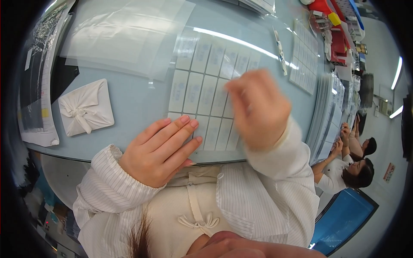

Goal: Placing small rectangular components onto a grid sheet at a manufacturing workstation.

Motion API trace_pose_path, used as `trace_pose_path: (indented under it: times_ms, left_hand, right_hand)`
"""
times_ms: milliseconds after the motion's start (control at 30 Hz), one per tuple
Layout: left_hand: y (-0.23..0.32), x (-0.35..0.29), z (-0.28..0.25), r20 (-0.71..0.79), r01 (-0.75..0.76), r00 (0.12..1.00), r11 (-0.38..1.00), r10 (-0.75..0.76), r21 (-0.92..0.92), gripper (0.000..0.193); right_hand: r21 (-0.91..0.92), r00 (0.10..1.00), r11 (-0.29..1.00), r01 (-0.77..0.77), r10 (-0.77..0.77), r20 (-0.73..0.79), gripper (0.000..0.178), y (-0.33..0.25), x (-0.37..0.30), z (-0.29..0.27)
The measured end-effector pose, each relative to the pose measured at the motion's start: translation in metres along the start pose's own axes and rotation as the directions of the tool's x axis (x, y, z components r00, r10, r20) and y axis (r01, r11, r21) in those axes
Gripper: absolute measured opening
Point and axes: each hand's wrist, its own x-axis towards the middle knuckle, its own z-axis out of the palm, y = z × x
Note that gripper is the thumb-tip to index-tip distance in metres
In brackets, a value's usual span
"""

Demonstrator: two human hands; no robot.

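A flat sheet of pale rectangular panels [208, 86], set in rows with thin dark gaps between them and faint bluish marks on several, lies in front of me on the table. My left hand [157, 150] rests on its near left corner, fingers stretched out and holding nothing. Over the right part of the sheet is my right hand [260, 109], blurred by motion, its fingers curled and pinched together. Whatever may be between those fingertips is too blurred to make out. That hand hides some of the panels beneath it.
To the left sits a white knotted cloth bundle [86, 107] beside plastic-wrapped packs [41, 86]. Translucent sheets [124, 38] lie farther back. A slim pen-like tool [280, 51], another panelled sheet [303, 58] and stacked sheets [327, 112] are at right, with co-workers [348, 170] beyond.
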Motion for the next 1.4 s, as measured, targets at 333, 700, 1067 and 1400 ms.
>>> trace_pose_path:
  times_ms: [333,700,1067,1400]
  left_hand:
    - [0.004,0.001,0.0,-0.025,-0.01,1.0,0.999,0.011,0.042,0.038]
    - [0.002,0.005,-0.003,-0.039,-0.068,0.997,0.997,0.069,0.034,0.04]
    - [0.018,-0.018,0.011,0.034,-0.081,0.996,0.982,0.077,0.169,0.072]
    - [0.037,-0.03,-0.002,0.154,0.052,0.986,0.996,-0.063,0.07,0.07]
  right_hand:
    - [0.323,0.908,0.939,0.118,-0.234,0.348,0.024,-0.03,-0.013,-0.019]
    - [0.688,0.835,0.642,0.337,-0.541,0.097,0.029,-0.07,-0.044,-0.023]
    - [0.556,0.892,0.706,0.439,-0.418,-0.174,0.032,-0.115,-0.08,0.005]
    - [0.692,0.917,0.603,0.397,-0.233,-0.324,0.03,-0.15,-0.091,0.007]
